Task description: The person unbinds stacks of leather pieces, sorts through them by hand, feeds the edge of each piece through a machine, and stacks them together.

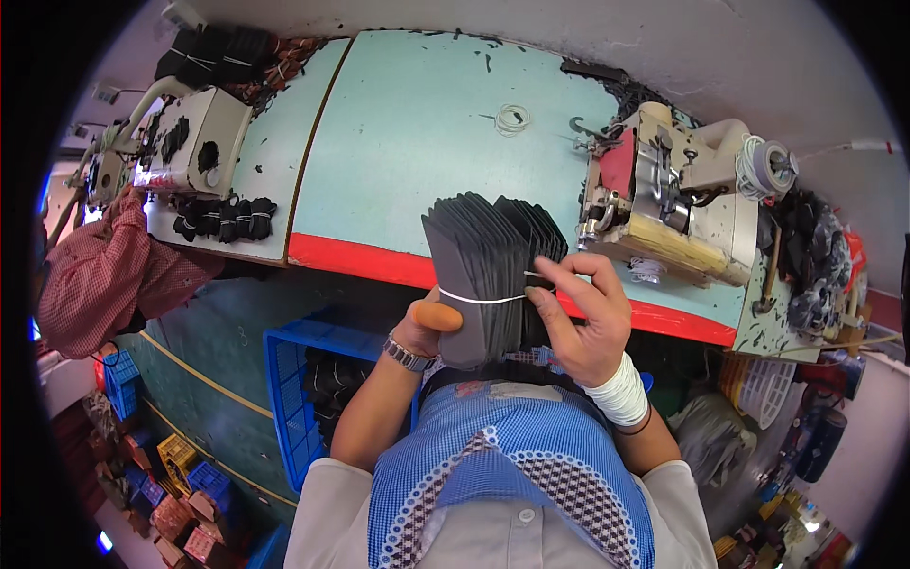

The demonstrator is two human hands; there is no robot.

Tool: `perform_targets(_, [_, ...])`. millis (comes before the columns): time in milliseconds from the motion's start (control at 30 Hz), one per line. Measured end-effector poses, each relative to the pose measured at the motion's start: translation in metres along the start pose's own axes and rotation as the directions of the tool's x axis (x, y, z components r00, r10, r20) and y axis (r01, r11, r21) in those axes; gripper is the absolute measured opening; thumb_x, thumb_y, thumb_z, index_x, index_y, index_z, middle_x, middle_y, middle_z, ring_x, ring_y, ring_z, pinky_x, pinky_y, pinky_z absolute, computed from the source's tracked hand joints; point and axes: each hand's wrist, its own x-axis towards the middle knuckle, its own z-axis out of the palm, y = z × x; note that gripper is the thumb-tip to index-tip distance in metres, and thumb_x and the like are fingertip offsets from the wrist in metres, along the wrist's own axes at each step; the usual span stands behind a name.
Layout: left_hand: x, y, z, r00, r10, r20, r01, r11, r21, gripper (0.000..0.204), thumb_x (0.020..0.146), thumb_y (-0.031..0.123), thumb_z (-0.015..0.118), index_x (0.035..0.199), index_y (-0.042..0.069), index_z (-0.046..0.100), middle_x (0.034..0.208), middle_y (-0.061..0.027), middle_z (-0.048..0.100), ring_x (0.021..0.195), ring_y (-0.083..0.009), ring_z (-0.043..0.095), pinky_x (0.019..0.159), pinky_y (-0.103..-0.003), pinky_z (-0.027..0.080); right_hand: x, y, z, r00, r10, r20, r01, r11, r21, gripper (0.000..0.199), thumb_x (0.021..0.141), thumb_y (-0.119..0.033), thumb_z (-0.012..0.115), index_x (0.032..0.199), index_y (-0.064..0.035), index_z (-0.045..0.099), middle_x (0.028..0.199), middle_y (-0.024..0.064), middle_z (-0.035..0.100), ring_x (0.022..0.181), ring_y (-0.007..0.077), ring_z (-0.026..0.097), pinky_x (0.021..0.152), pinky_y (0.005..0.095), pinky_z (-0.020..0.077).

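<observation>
Gripping the thick stack of flat black sheets (474,275) in front of our body, we locate it above the near edge of the pale green worktable (389,142). Our left hand (424,329) supports the stack's lower left; its thumb, in an orange cover (437,316), presses the front sheet. The other left fingers are hidden, so we cannot tell their state. Our right hand (592,322) is at the right side, thumb and index finger pinching the thin white band (479,301) that crosses the stack.

Along the worktable's near edge we note a red strip (365,262). Farther back lies a coil of white cord (512,119); dark scraps line the far edge. At right stands a cream-coloured sewing machine (664,199); at left, a second cream machine (194,142), with tied black bundles (227,219) near it.

Below, left of our body, we find a blue plastic crate (284,398) containing black items, a green floor (213,332) with yellow lines, and a co-worker in a red checked garment (100,275). A pale wall (758,57) backs the worktable.
</observation>
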Motion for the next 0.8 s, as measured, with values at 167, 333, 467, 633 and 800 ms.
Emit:
perform_targets(167, [-0.004,-0.002,-0.015,1.0,-0.027,0.015,0.026,0.996,0.082,0.081,0.073,0.025,0.069,0.141,-0.003,0.036,0.133,-0.0189,0.053,0.118,-0.028,0.058,0.099,-0.042,0.049,-0.003,0.01,-0.002,0.998,0.042,0.053,-0.042,0.999,-0.007,0.02,0.075,0.003,0.071,0.094,0.0011,0.065,0.086,0.0125,0.058,0.078,0.028,0.058,0.07,0.0342,0.0476])
perform_targets(333, [0.001,-0.014,0.009,0.994,0.103,-0.045,-0.103,0.995,-0.008,0.047,0.095,0.021,0.049,0.135,-0.002,0.042,0.129,-0.019,0.056,0.111,-0.0263,0.062,0.096,-0.041,0.052,-0.002,0.013,-0.01,0.972,0.061,0.229,-0.011,0.977,-0.215,0.007,0.08,0.001,0.064,0.082,-0.0002,0.058,0.081,0.014,0.056,0.075,0.031,0.056,0.067,0.0365,0.0461])
perform_targets(467, [0.002,0.002,0.004,0.945,0.045,-0.325,-0.09,0.988,-0.125,0.039,0.096,0.023,0.051,0.12,-0.006,0.055,0.115,-0.0173,0.064,0.102,-0.027,0.065,0.092,-0.04,0.053,-0.027,0.0,-0.015,0.888,0.013,0.46,-0.134,0.963,0.232,0.001,0.085,-0.003,0.061,0.086,-0.002,0.061,0.08,0.0127,0.057,0.075,0.0289,0.058,0.067,0.0348,0.0472])
perform_targets(633, [-0.068,0.04,-0.052,0.867,0.254,-0.429,-0.241,0.967,0.085,0.045,0.093,0.026,0.055,0.122,-0.008,0.054,0.121,-0.0196,0.062,0.112,-0.029,0.06,0.101,-0.042,0.045,-0.089,0.099,-0.039,0.849,0.528,-0.028,-0.528,0.843,-0.101,0.007,0.088,-0.006,0.063,0.088,0.0011,0.064,0.076,0.0107,0.06,0.061,0.0193,0.057,0.057,0.0299,0.0457])
perform_targets(800, [-0.172,0.006,-0.053,0.485,0.323,-0.813,0.237,0.846,0.477,0.05,0.089,0.028,0.064,0.124,-0.007,0.053,0.124,-0.0193,0.06,0.114,-0.0282,0.059,0.1,-0.039,0.046,-0.126,0.186,-0.072,0.666,0.699,-0.26,-0.744,0.645,-0.173,0.043,0.082,-0.038,0.073,0.087,0.004,0.065,0.073,0.0166,0.067,0.071,0.0273,0.068,0.067,0.0371,0.052])
